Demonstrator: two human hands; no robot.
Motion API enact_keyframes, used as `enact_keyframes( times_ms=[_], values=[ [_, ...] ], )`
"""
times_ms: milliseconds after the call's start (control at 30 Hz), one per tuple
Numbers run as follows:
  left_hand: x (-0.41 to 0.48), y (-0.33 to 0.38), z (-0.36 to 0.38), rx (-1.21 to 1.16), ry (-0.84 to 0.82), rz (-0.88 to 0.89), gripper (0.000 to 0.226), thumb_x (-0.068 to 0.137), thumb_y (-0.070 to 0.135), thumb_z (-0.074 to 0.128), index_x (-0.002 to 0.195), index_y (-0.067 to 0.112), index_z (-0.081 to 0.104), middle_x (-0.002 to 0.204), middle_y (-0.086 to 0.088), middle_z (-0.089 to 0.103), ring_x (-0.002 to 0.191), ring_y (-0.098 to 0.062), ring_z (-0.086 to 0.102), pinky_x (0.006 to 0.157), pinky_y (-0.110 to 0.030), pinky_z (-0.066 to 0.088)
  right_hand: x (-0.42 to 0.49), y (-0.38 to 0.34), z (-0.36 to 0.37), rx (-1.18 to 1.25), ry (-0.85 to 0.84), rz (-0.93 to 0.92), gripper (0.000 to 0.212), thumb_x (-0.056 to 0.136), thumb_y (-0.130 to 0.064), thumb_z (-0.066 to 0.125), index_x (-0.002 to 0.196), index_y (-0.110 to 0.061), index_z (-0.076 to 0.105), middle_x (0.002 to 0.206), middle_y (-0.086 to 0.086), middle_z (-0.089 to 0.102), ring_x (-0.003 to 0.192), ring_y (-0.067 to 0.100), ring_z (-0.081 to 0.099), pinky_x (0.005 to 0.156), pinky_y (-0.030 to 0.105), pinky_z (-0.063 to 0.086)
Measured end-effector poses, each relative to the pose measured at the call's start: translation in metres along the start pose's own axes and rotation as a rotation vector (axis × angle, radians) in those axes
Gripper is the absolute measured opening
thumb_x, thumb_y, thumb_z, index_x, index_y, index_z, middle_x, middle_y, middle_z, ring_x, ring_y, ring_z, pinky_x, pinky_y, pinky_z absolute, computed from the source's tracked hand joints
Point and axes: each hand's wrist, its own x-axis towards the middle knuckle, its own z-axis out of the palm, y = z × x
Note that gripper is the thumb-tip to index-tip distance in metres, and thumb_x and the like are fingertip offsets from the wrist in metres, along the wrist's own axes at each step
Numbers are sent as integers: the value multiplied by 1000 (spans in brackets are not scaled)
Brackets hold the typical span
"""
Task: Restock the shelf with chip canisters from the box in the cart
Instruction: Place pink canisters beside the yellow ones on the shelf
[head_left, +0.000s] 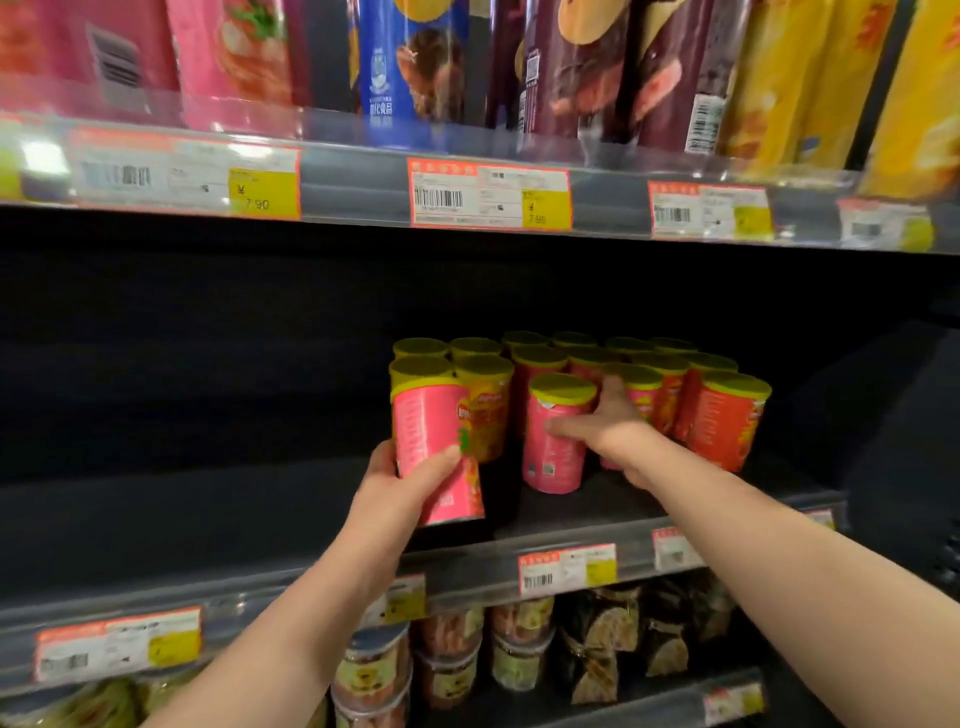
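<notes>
Obs.: both hands work at the middle shelf (208, 514).

Left hand (402, 480): fingers and thumb wrapped round the lower half of a pink canister (431, 431), yellow lid up, body slightly tilted. It sits at the front left corner of the stocked block (670, 374), just above the shelf's front edge. Whether its base touches the board cannot be told. The low grip probably leaves the lid clear of its neighbours and lets the base go down first.

Right hand (610, 423): thumb across the face of the front canister (556, 452), fingers passing round its far side, so it grips that one. This canister stands upright on the shelf, ahead of the rows, with a gap between it and the left-hand one. Judgement: the hold serves to square it against the row behind.

The left part of the shelf is bare and dark; the block likely grows leftward.

Box and cart: not in view.

Price tags (566, 569) line the front rail.
</notes>
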Motion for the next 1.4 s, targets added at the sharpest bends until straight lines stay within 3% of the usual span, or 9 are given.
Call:
enact_keyframes(
  times_ms=[300,467,533,667,833,967,1100,1267,1400],
  values=[
    [1,-6,-3,-13,-11,27,66,58,43,72,116,28,47,108,-7,67,90,-22,70,77,-35,55,16,-55,-35,-794,-451,-314,76,86,-20,61,149,-35,22,151,0,34,131,21,41,101,27,41],
    [-1,-4,-3,-33,-19,25,73,60,40,77,123,24,44,109,-8,66,92,-23,69,75,-32,54,27,-59,-30,-1026,-345,-276,86,83,-69,48,152,-28,16,159,1,18,143,24,25,110,32,29],
    [-2,-3,-3,-42,-21,29,70,59,40,70,122,25,44,109,-8,66,92,-24,68,74,-32,54,31,-61,-32,-1046,-337,-273,90,82,-74,44,153,-27,15,160,0,14,145,23,20,113,33,24],
    [-3,-3,-2,-47,-14,33,62,61,39,71,116,27,46,107,-8,66,91,-23,68,74,-31,54,39,-64,-40,-984,-454,-246,79,85,-47,58,151,-28,19,156,3,26,138,24,33,110,34,34],
    [-2,-4,-2,-36,-5,34,61,60,41,79,110,32,46,107,-6,66,90,-22,69,73,-31,54,41,-59,-32,-1071,-300,-274,96,76,-78,48,151,-24,21,157,3,24,141,26,29,109,35,30],
    [-2,-4,-2,-43,-3,34,55,63,39,76,108,31,46,107,-7,66,91,-23,68,73,-30,54,49,-58,-37,-980,-397,-246,82,82,-48,62,149,-24,22,153,5,30,137,26,35,106,34,38],
    [-3,-4,-1,-19,6,41,61,64,43,79,113,31,46,108,-7,66,91,-22,69,72,-29,53,49,-58,-33,-1080,-286,-257,100,74,-78,51,150,-21,20,156,5,27,140,28,31,107,35,34],
    [-3,-4,-1,-7,2,30,70,64,46,80,120,29,43,110,-7,65,93,-22,69,74,-30,53,52,-57,-35,-1004,-386,-248,90,79,-56,62,150,-23,18,155,5,27,139,26,32,106,34,36],
    [-4,-3,-1,-8,-2,38,68,62,42,75,120,27,43,109,-7,66,92,-22,69,72,-29,53,51,-55,-33,-1081,-299,-254,102,75,-77,50,152,-22,13,158,4,21,142,27,27,108,36,32]
  ],
)
